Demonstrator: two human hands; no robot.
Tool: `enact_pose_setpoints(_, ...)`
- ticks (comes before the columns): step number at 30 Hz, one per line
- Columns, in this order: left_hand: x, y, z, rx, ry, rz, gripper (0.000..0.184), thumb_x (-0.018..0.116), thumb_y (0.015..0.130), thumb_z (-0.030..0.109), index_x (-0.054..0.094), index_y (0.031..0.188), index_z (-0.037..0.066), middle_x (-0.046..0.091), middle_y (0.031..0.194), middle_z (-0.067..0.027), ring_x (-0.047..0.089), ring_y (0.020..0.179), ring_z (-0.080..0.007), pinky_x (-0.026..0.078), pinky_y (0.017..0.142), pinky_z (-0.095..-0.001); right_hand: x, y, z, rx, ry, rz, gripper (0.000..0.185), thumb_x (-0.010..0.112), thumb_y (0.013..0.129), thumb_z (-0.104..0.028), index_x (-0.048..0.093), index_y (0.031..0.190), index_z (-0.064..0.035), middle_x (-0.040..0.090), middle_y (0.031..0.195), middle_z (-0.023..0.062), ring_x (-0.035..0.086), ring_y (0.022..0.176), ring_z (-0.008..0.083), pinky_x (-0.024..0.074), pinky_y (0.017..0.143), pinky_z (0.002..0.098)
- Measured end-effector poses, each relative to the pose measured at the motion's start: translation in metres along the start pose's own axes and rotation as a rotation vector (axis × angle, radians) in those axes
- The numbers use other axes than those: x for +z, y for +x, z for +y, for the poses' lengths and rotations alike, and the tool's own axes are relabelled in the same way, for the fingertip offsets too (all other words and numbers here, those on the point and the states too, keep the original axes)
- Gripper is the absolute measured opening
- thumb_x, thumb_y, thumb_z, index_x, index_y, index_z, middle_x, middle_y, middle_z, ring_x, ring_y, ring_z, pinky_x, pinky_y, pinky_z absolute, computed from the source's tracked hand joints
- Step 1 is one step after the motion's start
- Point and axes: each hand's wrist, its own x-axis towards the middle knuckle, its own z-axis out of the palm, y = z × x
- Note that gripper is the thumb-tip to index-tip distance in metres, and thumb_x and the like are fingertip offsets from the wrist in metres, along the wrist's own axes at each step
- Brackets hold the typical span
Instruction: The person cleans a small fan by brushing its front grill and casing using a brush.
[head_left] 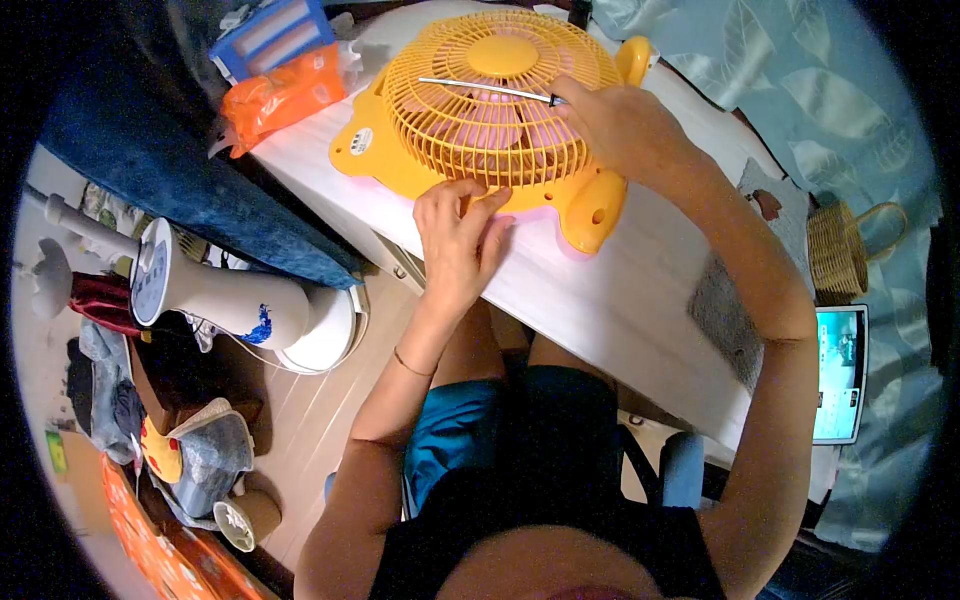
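Note:
A yellow fan (pixel 500 60) with a round wire grille lies face up on the white table. My right hand (pixel 610 125) is closed around the dark handle end of a screwdriver (pixel 485 88), whose thin metal shaft points left above the grille. At the fan's near edge is my left hand (pixel 460 225), its thumb and fingers bent together by the yellow rim. Whatever those fingertips hold, if anything, is too small to make out. A small white label is on the fan's left corner, and a hole shows in its near right foot.
An orange packet (pixel 285 95) and a blue-framed box (pixel 270 38) lie at the table's back left. On the right are a wicker basket (pixel 838 255), a grey cloth (pixel 735 300) and a lit screen (pixel 840 375). A white pedestal device (pixel 240 300) stands left of the table (pixel 620 290).

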Motion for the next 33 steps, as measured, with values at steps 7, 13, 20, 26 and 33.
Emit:
enact_pose_setpoints(7,0.004,-0.003,-0.003,-0.006,-0.024,0.03,0.032,0.067,0.066,0.009,0.061,0.098,0.009,0.049,0.096,-0.0096,0.044,0.091,-0.0276,0.033,0.082,-0.0375,-0.021,-0.02,-0.034,-0.146,-0.026,-0.095,0.019,0.046,0.086,-0.026,0.046,0.095,-0.0086,0.058,0.063,0.015,0.059,0.062,0.0343,0.0454,0.054,0.0447)
enact_pose_setpoints(13,0.003,-0.003,-0.005,-0.009,-0.035,0.037,0.029,0.067,0.068,0.01,0.062,0.097,0.009,0.05,0.096,-0.0094,0.045,0.092,-0.0275,0.033,0.083,-0.0386,-0.01,-0.001,-0.011,-0.326,0.167,0.095,0.018,0.042,0.088,-0.022,0.047,0.09,-0.0057,0.058,0.071,0.0164,0.058,0.069,0.0339,0.0449,0.063,0.0413)
enact_pose_setpoints(20,0.001,-0.004,-0.002,-0.065,0.002,0.001,0.024,0.065,0.07,0.011,0.062,0.094,0.011,0.05,0.097,-0.0073,0.045,0.098,-0.0243,0.015,0.098,-0.054,0.002,0.015,0.009,-0.187,0.085,-0.063,0.023,0.041,0.088,-0.024,0.048,0.094,-0.0027,0.057,0.075,0.0166,0.055,0.072,0.0343,0.0427,0.066,0.0405)
enact_pose_setpoints(26,0.001,0.009,-0.013,-0.111,-0.025,-0.062,0.024,0.063,0.07,0.008,0.062,0.094,0.011,0.049,0.1,-0.006,0.045,0.101,-0.0243,0.009,0.099,-0.0565,-0.015,0.004,0.005,-0.058,0.216,0.245,0.021,0.043,0.088,-0.021,0.054,0.092,-0.0037,0.059,0.078,0.0155,0.057,0.07,0.0325,0.0446,0.065,0.0385)
enact_pose_setpoints(33,0.007,0.009,-0.018,-0.178,-0.137,-0.03,0.025,0.061,0.07,0.002,0.062,0.095,0.008,0.049,0.101,-0.0096,0.047,0.1,-0.026,0.011,0.1,-0.0537,0.013,0.002,0.034,-0.119,0.342,0.327,0.024,0.05,0.084,-0.012,0.059,0.104,-0.0034,0.063,0.089,0.015,0.06,0.078,0.0267,0.0463,0.072,0.0312)
